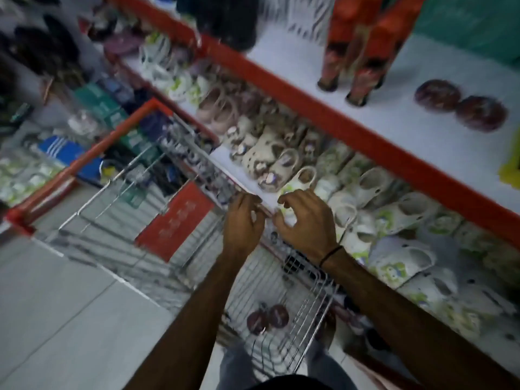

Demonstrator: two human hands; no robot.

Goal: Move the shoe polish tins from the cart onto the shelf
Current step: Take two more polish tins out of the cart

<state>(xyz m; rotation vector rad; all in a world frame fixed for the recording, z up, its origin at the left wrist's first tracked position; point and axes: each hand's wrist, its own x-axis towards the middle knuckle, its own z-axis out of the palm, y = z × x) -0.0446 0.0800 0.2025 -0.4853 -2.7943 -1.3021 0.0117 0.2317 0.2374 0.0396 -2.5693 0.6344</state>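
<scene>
Head view, motion-blurred, so fine detail was soft.

2 shoe polish tins (pixel 268 318) lay touching each other on the wire floor of the cart (pixel 306 302), below and nearer the body than both hands, between the forearms. 2 more tins (pixel 461 104) already sat on the upper white shelf (pixel 309 60), far above and to the right of the right hand, just beside each other.

Left hand (pixel 242 220) was empty, fingers curled down loosely, hovering over the cart's far rim. Right hand (pixel 305 220) was empty too, fingers spread and half-bent, just right of the left hand, over the edge of the lower shelf. Neither touched a tin.

Handling, my read: small flat round metal tins, light, rigid, smooth lids that are probably a bit slippery. Best hold is a pinch across the rim, thumb on 1 side and fingers opposite, or palm over the lid. Dropping one would likely dent it or pop the lid, nothing worse.

Surroundings: white children's clogs (pixel 363 192) packed the lower shelf right under and beyond the right hand. A red sign (pixel 174 220) hung in the cart to the left of the left hand. 2 tall orange bottles (pixel 357 52) stood on the upper shelf left of the placed tins.

In the way: the cart's wire sides around the tins, the red shelf lip (pixel 337 122) above the hands, and those bottles, which looked easy to knock.
</scene>
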